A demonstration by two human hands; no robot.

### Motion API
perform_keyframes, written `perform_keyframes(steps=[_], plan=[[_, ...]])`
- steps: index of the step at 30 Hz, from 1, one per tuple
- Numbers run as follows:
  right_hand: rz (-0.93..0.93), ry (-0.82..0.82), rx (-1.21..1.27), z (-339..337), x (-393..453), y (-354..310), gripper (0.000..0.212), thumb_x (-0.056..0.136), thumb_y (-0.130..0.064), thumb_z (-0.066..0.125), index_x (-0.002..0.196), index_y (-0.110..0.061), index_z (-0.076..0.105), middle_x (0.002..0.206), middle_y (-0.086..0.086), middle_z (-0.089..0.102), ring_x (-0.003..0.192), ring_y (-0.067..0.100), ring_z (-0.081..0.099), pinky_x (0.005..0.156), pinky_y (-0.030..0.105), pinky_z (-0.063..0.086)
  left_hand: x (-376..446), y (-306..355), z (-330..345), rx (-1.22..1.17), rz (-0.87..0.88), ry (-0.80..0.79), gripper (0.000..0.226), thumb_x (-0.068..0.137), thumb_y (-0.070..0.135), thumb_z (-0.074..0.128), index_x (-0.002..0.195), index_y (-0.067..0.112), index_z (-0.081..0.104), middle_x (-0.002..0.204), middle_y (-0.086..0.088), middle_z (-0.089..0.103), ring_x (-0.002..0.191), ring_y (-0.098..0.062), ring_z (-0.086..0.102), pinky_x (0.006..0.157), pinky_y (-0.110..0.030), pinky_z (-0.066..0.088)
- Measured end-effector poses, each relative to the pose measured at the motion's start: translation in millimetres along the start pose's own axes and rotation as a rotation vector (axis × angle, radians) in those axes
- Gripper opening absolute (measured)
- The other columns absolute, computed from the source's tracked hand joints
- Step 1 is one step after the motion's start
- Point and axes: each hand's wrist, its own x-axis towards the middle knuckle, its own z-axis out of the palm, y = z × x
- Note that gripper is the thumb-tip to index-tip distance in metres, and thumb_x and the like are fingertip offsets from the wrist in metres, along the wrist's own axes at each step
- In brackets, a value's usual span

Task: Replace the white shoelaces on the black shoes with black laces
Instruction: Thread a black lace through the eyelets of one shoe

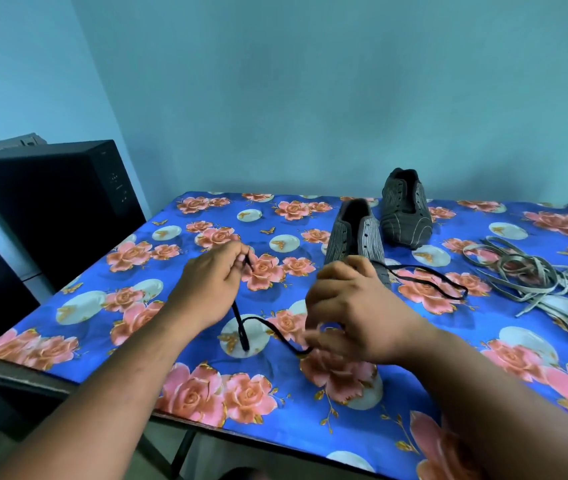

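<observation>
I saw my left hand [210,282] and right hand [352,313] pinching the thin black lace [241,323]; the nearer striped dark shoe [355,244], toe-heel along six-twelve, lay at twelve o'clock, closest the right.

A thin black lace [265,323] ran from the left hand's [206,282] pinch down to the cloth, looped, and reached the right hand's [352,306] fingers. The near black shoe [353,240], unlaced, stood just beyond the right hand; a second lace [428,280] trailed rightward from it. The far shoe [405,209] stood behind. White laces [532,278] lay heaped well right of both grips.
</observation>
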Motion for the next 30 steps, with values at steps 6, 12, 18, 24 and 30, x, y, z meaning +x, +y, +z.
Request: perform_keyframes(steps=[6, 12, 18, 24, 30], plan=[[0.478, 0.309, 0.12, -10, -4, 32, 0.04, 0.093, -0.064, 0.051, 0.102, -0.035, 0.076, 0.091, -0.019, 0.071, 0.097, 0.014, 0.057, 0.087, 0.047, 0.045, 38, 44, 16, -0.247, 0.082, -0.248, 0.019, 0.107, 0.015, 0.047, 0.097, 0.015, 0.063, 0.067, 0.011, 0.059, 0.055, 0.0, 0.049, 0.056, -0.023, 0.044], [0.539, 0.31, 0.14, -5, -10, 49, 0.03, 0.094, -0.057, 0.055, 0.1, -0.037, 0.076, 0.092, -0.023, 0.071, 0.092, 0.014, 0.055, 0.08, 0.049, 0.048, 69, 62, 41, -0.33, 0.267, -0.387, 0.009, 0.099, 0.031, 0.064, 0.093, 0.024, 0.065, 0.066, 0.002, 0.058, 0.06, -0.021, 0.049, 0.061, -0.037, 0.045], [0.559, 0.27, 0.06, 0, -10, 52, 0.018, 0.094, -0.047, 0.063, 0.097, -0.036, 0.077, 0.087, -0.019, 0.068, 0.087, 0.015, 0.052, 0.077, 0.047, 0.046, 74, 50, 66, -0.442, 0.311, -0.271, 0.005, 0.09, 0.022, 0.077, 0.092, 0.017, 0.078, 0.086, 0.006, 0.074, 0.081, -0.007, 0.068, 0.082, -0.032, 0.056], [0.628, 0.208, -0.03, -3, -6, 47, 0.024, 0.092, -0.051, 0.056, 0.097, -0.038, 0.075, 0.09, -0.014, 0.055, 0.093, 0.018, 0.05, 0.082, 0.044, 0.042, 72, 28, 68, -0.323, 0.248, -0.295, 0.011, 0.092, 0.036, 0.073, 0.089, 0.025, 0.076, 0.08, 0.001, 0.07, 0.075, -0.024, 0.064, 0.073, -0.045, 0.053], [0.666, 0.057, -0.128, -4, -9, 42, 0.033, 0.09, -0.048, 0.041, 0.092, -0.033, 0.071, 0.092, -0.009, 0.049, 0.093, 0.019, 0.044, 0.08, 0.038, 0.033, 73, 22, 67, -0.091, 0.234, -0.35, 0.011, 0.091, 0.039, 0.074, 0.085, 0.03, 0.073, 0.068, 0.017, 0.064, 0.062, 0.0, 0.055, 0.056, -0.02, 0.038]])
